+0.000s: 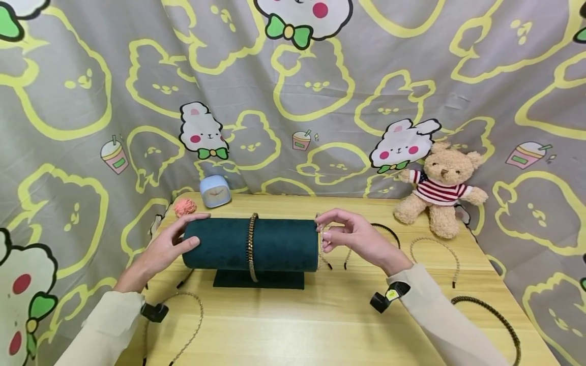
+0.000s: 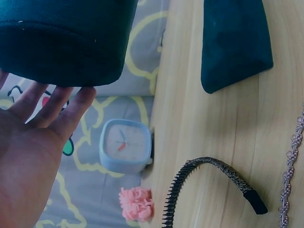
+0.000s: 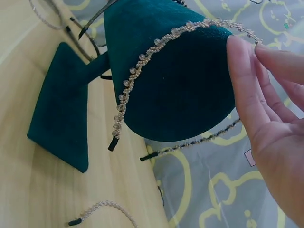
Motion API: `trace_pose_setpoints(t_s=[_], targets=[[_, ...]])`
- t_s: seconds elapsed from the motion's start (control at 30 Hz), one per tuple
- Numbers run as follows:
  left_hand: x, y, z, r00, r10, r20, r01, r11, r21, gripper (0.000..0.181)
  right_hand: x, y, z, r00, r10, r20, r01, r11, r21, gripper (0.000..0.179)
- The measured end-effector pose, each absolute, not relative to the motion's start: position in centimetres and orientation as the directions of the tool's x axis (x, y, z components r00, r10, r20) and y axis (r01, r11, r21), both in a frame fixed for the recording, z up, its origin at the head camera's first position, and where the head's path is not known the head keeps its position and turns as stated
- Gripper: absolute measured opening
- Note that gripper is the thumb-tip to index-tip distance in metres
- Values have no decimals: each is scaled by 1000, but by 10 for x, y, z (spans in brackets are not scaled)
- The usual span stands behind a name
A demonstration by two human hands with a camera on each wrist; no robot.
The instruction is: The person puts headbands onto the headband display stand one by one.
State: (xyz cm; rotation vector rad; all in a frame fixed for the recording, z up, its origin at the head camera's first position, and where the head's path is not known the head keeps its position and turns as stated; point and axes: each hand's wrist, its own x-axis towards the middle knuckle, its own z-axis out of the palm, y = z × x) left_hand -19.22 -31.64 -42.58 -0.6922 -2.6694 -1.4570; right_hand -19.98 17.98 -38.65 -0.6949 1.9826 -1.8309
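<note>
A dark green velvet headband stand [image 1: 284, 244], a cylinder on a flat base, stands on the table with a gold-brown chain-like headband [image 1: 250, 246] around its middle. At its left end is my left hand [image 1: 171, 239], thumb toward the front and fingers stretched along the far side. The left wrist view shows those fingertips [image 2: 85, 95] at the cylinder's rim. My right hand [image 1: 352, 236] pinches a thin beaded headband [image 3: 142, 61] between thumb and fingers at the right end. In the right wrist view its beaded arc crosses in front of the cylinder's round end face.
More headbands lie around: a thin one [image 1: 200, 317] front left, a dark braided one [image 1: 499, 317] front right, and a thin one [image 1: 453, 254] at right. Behind are a blue clock [image 1: 216, 192], a pink pompom-like item [image 1: 185, 207] and a teddy bear [image 1: 441, 190] against the curtain.
</note>
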Motion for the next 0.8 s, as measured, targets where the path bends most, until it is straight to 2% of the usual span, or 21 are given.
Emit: trace_pose_setpoints(t_s=[0.43,0.6,0.8], targets=[[-192,-317,-428,-891,382,245,407,436,802,52,-202,170,-383,-824,-559,92,-241,199,-950,24],[-192,-316,-427,-891,381,248,408,432,804,52,-202,167,-384,-828,-538,159,-301,186,-935,22],[-192,-315,-427,-886,386,258,419,426,802,52,-200,166,-393,-813,-496,303,-432,166,-887,24]])
